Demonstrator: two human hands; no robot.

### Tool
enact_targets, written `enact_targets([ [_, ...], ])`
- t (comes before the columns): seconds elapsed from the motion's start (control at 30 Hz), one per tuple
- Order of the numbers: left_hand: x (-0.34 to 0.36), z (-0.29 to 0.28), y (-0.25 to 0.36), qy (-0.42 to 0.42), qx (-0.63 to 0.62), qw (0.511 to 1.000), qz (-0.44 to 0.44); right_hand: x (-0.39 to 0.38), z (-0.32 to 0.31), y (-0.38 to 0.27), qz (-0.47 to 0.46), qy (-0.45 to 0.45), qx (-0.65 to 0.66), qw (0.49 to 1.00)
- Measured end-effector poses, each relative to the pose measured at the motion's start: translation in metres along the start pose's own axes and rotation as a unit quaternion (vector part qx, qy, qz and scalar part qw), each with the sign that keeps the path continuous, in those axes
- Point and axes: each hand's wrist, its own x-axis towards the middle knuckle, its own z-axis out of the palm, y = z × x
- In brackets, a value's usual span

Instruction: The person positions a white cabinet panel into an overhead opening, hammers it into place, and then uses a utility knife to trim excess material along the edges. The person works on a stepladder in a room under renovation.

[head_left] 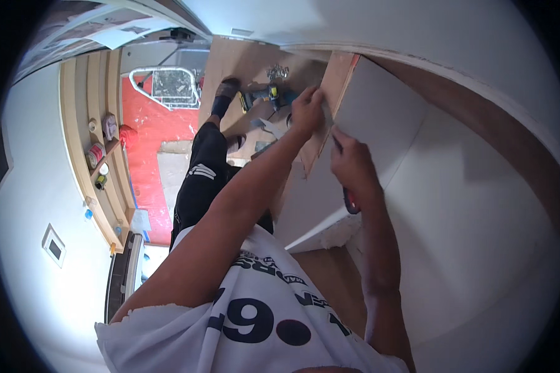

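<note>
the left hand (309, 112) is curled nearly closed at the far end of a wooden strip (339, 78), beside the pale panel (389, 102). its position there would suit steadying the edge, but its fingertips are turned away, so i cannot tell whether it has hold of anything. the right hand (354, 165), nearer and to the right, is wrapped around a tool with a red and black handle (351, 202); the butt sticks out below the fist, and a dark part shows by the thumb, at the panel's left edge. that firm wrap would seem to favour control along the edge. the tool may be a cutter or a scraper, though the palm hides most of it and its working end is hard to make out.

on the floor left of the strip sits a yellow and black power drill (274, 94), presumably laid there to be within reach, with a clear bag (277, 71) just beyond it. the forearm covers part of the floor. far left, a white metal frame (168, 87) lies on red sheeting (146, 165); the person's legs hide part of that floor.
</note>
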Motion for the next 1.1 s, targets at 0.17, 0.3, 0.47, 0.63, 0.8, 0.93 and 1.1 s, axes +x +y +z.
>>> enact_targets([
  [0.17, -0.030, -0.009, 0.006, -0.029, 0.040, 0.999, -0.020, -0.041, -0.012, 0.009, 0.018, -0.011, 0.046, 0.999],
  [0.3, -0.021, -0.030, -0.059, -0.002, 0.089, 0.996, -0.004, -0.036, 0.043, 0.029, -0.042, 0.017, 0.045, 0.998],
  [0.47, -0.045, -0.046, -0.019, -0.131, 0.059, 0.988, -0.061, -0.053, 0.049, 0.037, -0.056, 0.036, -0.002, 0.998],
  [0.63, -0.053, -0.052, -0.002, -0.144, 0.114, 0.978, -0.104, -0.076, 0.052, 0.031, 0.010, -0.015, -0.009, 1.000],
  [0.8, -0.067, -0.054, -0.012, -0.104, 0.121, 0.979, -0.124, -0.082, 0.051, 0.021, 0.009, 0.003, 0.011, 1.000],
  [0.93, -0.073, -0.061, -0.025, -0.124, 0.172, 0.974, -0.079, -0.100, 0.064, 0.031, -0.004, 0.040, 0.055, 0.998],
  [1.1, -0.033, -0.074, -0.031, -0.169, 0.287, 0.943, -0.027, -0.080, 0.076, 0.019, 0.028, -0.007, 0.007, 1.000],
])
